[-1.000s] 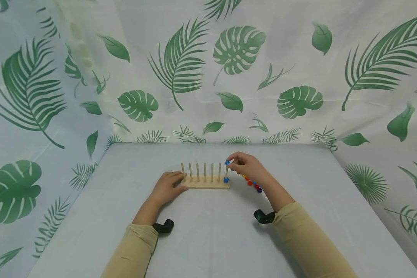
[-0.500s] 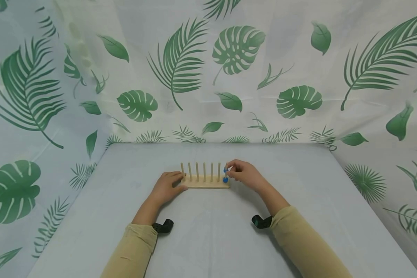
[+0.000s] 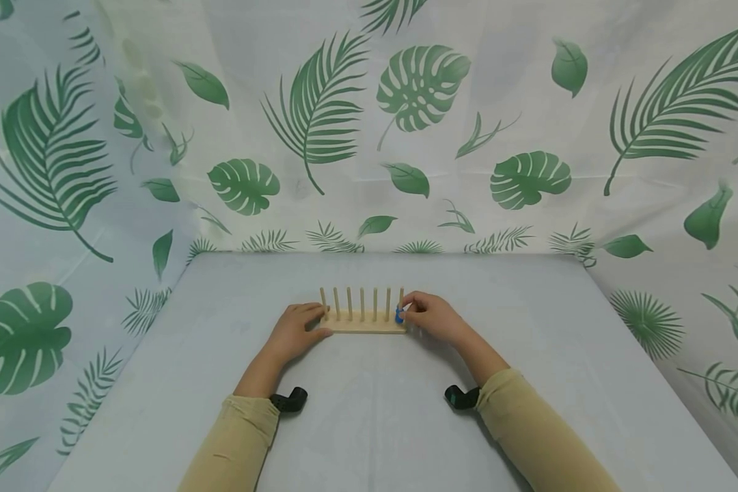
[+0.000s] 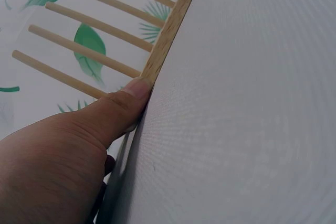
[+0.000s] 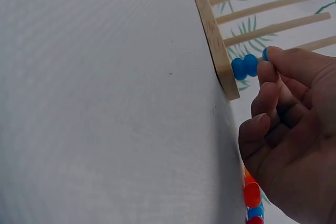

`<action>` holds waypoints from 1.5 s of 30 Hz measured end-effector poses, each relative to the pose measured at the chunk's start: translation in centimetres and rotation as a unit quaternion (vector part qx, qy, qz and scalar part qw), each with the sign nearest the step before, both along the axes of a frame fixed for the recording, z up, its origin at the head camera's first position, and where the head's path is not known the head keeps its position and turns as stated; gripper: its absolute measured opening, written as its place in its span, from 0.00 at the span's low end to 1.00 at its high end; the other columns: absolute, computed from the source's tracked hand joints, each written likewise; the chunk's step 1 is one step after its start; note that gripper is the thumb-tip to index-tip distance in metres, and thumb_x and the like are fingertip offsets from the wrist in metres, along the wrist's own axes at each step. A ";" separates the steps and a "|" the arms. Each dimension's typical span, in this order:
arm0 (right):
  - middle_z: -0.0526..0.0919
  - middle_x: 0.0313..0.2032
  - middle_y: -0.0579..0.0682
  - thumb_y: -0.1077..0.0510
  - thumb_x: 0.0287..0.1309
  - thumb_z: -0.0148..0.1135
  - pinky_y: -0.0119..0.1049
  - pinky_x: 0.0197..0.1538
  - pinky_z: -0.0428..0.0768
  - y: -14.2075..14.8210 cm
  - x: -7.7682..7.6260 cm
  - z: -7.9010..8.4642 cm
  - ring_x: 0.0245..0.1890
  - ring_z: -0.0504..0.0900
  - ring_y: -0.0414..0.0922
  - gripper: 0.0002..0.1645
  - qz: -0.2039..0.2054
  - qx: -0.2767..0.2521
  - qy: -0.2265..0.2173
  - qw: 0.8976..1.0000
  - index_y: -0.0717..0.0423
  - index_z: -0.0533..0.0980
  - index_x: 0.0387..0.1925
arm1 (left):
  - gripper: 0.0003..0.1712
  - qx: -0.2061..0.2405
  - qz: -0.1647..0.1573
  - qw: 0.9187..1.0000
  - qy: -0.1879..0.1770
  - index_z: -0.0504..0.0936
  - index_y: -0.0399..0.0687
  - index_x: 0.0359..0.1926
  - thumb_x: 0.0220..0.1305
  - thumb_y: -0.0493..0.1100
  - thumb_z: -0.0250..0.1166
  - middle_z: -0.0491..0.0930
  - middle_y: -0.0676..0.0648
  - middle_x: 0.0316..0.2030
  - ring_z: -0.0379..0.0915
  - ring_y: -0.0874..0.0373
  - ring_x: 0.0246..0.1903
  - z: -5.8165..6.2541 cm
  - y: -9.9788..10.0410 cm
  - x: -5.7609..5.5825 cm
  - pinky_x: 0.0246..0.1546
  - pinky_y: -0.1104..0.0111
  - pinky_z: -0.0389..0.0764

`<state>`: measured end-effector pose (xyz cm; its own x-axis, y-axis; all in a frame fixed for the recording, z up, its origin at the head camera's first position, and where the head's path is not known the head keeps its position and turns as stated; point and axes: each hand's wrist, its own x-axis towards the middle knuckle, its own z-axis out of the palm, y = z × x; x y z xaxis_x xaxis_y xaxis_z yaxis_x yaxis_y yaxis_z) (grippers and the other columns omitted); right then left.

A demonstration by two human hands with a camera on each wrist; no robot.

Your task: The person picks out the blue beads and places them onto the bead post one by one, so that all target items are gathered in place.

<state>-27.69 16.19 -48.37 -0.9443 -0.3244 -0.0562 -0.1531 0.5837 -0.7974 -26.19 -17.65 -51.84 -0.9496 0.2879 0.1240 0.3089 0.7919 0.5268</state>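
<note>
A pale wooden peg rack (image 3: 363, 328) with several upright pegs stands on the table. My left hand (image 3: 293, 333) grips its left end; in the left wrist view the thumb (image 4: 137, 88) lies along the base's edge. At the other end, my right hand (image 3: 438, 318) pinches a blue bead (image 5: 265, 54) between thumb and forefinger. That bead is threaded on the rightmost peg, just above more blue beads (image 5: 244, 67) at the foot of the same peg. The other pegs carry no beads.
Loose beads, among them a red-orange bead (image 5: 252, 195), lie beside the right hand in the right wrist view; the hand hides them in the head view. A white cloth (image 3: 375, 410) covers the table. Behind it hangs a leaf-patterned curtain (image 3: 344, 225).
My right hand has brought the pinched blue bead from the top of the rightmost peg down close to the blue beads at its foot. The left hand and the rack have stayed put.
</note>
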 end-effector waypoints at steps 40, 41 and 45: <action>0.83 0.40 0.52 0.43 0.66 0.61 0.38 0.39 0.77 5.7 1.0 3.2 0.37 0.77 0.48 0.22 -0.025 0.032 0.021 0.999 0.49 0.78 0.55 | 0.34 0.000 -0.001 1.000 0.001 0.75 0.53 0.67 0.62 0.59 0.68 0.73 0.47 0.66 0.64 0.44 0.67 0.4 0.1 0.2 0.71 0.49 0.65; 0.82 0.40 0.52 0.43 0.66 0.61 0.39 0.40 0.78 6.1 1.0 3.2 0.37 0.77 0.49 0.22 -0.028 0.030 0.017 0.999 0.49 0.78 0.55 | 0.34 -0.001 -0.002 1.000 0.002 0.75 0.54 0.67 0.62 0.59 0.68 0.73 0.47 0.66 0.64 0.44 0.67 0.4 0.1 0.2 0.71 0.49 0.65; 0.82 0.44 0.53 0.42 0.67 0.60 0.43 0.43 0.80 7.7 0.8 2.8 0.40 0.77 0.52 0.23 -0.036 0.021 -0.005 0.999 0.50 0.77 0.56 | 0.34 0.001 -0.002 1.000 0.005 0.75 0.53 0.66 0.62 0.58 0.68 0.73 0.46 0.66 0.64 0.43 0.67 0.3 0.1 0.1 0.70 0.49 0.65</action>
<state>-26.85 23.88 -45.56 -0.9645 -0.2524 -0.0779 -0.1016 0.6264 -0.7728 -26.08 -17.50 -51.53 -0.9470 0.2917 0.1346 0.3178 0.7895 0.5251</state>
